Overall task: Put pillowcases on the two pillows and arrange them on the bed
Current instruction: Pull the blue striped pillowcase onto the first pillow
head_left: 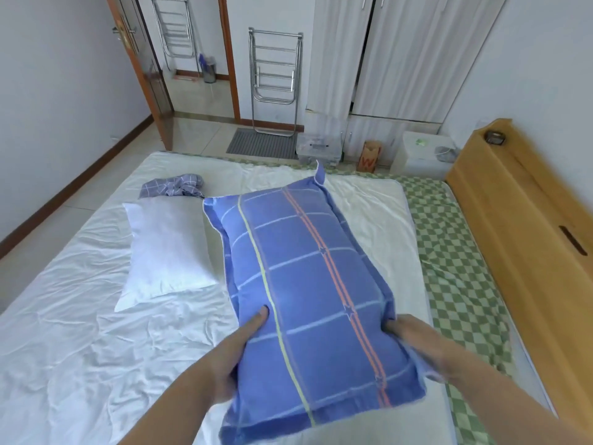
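From the head view, the plump pillow in a blue cotton pillowcase with pale grid lines, one yellow-green stripe and a double orange stripe (308, 284) lies lengthwise between both grips, its near end raised toward the camera and its far corner pointing to 12 o'clock. The left hand (237, 354) grips its near left edge at about 8 o'clock, thumb pressed on top, fingers hidden beneath. The right hand (414, 340) grips the near right edge at about 4 o'clock, fingers curled into the flange. The case is fully on, with a flat flange border all round. At 10 o'clock from it, just beside it, a bare white pillow (167, 248) lies on the wrinkled white bed sheet (80, 332); at that pillow's far end sits a crumpled grey-blue checked pillowcase (175, 186).
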